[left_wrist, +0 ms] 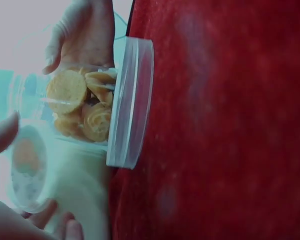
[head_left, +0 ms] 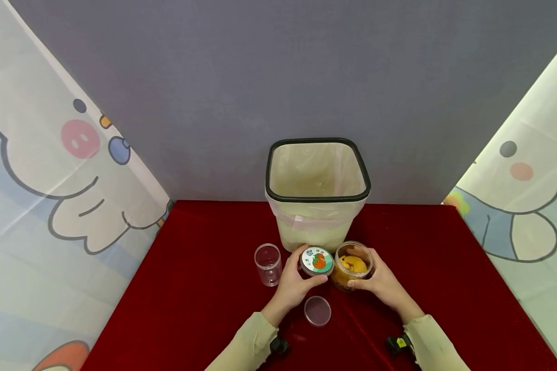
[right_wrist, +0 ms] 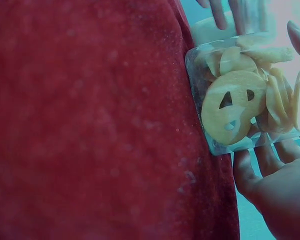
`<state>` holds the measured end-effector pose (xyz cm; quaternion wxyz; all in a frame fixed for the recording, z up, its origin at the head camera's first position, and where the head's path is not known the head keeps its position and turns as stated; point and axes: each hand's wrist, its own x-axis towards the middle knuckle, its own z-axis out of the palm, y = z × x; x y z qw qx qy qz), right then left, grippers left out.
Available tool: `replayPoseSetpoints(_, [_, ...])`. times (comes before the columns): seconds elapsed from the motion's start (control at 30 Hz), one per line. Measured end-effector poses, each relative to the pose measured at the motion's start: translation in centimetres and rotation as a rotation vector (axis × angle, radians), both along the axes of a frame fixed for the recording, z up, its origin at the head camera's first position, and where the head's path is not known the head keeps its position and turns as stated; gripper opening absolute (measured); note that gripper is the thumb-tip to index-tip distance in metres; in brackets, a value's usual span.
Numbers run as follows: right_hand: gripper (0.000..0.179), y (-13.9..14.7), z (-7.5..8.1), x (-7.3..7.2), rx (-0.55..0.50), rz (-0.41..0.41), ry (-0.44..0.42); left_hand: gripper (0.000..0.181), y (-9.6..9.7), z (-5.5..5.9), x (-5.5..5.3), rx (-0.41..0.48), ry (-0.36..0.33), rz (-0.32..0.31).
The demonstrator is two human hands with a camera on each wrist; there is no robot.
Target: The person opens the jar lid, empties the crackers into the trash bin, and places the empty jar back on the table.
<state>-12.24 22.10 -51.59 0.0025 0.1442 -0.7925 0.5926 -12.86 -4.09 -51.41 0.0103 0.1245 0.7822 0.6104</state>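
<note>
My left hand (head_left: 291, 286) grips a round lid (head_left: 317, 259) by its edge; its white and teal label shows an orange fruit. Beside it, my right hand (head_left: 386, 286) holds a clear jar (head_left: 341, 278), thumb in front and fingers round the far side. Yellow-brown snacks (head_left: 354, 264) fill the jar, whose top is uncovered. One round cracker (right_wrist: 235, 107) with cut-out holes presses against the wall in the right wrist view. The labelled lid (left_wrist: 29, 167) appears tilted in the left wrist view, near the jar's mouth.
A transparent jar (head_left: 269, 265) stands to the left of my left hand. A clear round lid (head_left: 317, 310) lies on the red cloth (head_left: 204, 293) in front. Behind the hands is a lined bin (head_left: 317, 221) with a black rim, against the grey wall (head_left: 213, 103).
</note>
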Motion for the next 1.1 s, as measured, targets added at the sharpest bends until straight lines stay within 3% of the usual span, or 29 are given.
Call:
replayPoseSetpoints(0.17, [0.082,0.0,0.0,0.0,-0.022,0.013,-0.012,0.091,-0.2,0.0,-0.1,-0.203,-0.004,-0.004])
replayPoseSetpoints(0.33, [0.082,-0.1,0.0,0.0,-0.007,0.007,-0.024,0.092,-0.3,0.2,-0.1,-0.443,0.042,-0.053])
replayPoseSetpoints(0.5, [0.083,-0.1,-0.2,-0.1,-0.003,0.004,-0.025,0.091,-0.7,0.6,-0.3,-0.573,0.013,-0.127])
replayPoseSetpoints(0.7, [0.083,0.1,-0.2,-0.2,0.002,0.010,-0.034,0.092,-0.6,0.9,-0.7,-0.601,-0.003,-0.180])
replayPoseSetpoints(1.1, [0.096,0.3,-0.1,-0.2,-0.028,0.069,-0.037,0.096,-0.4,1.1,-0.6,-0.594,-0.013,-0.188])
